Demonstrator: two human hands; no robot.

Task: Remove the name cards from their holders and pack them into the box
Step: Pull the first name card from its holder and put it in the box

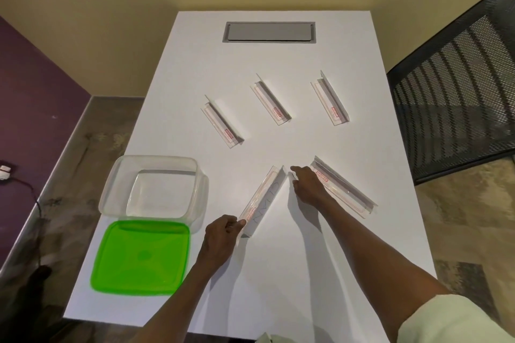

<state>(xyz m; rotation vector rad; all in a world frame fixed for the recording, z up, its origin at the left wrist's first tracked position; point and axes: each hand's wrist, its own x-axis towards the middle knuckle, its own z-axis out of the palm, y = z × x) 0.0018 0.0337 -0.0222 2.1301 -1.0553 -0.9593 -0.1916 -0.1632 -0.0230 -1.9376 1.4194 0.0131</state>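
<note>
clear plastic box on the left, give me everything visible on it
The clear plastic box is a squarish, round-cornered tub with a flared rim, open and with nothing in it. It sits upright near the left edge of the white table. Its green plastic lid lies flat just in front of it, seemingly slightly under its near rim. Neither hand touches it.

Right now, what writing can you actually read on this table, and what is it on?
Nearest name card holder: large grey handwritten letters on its card, not legible from this angle.
Red printed labels on the four other holders: too blurred to read.
Clear box and green lid: no text visible.
</note>
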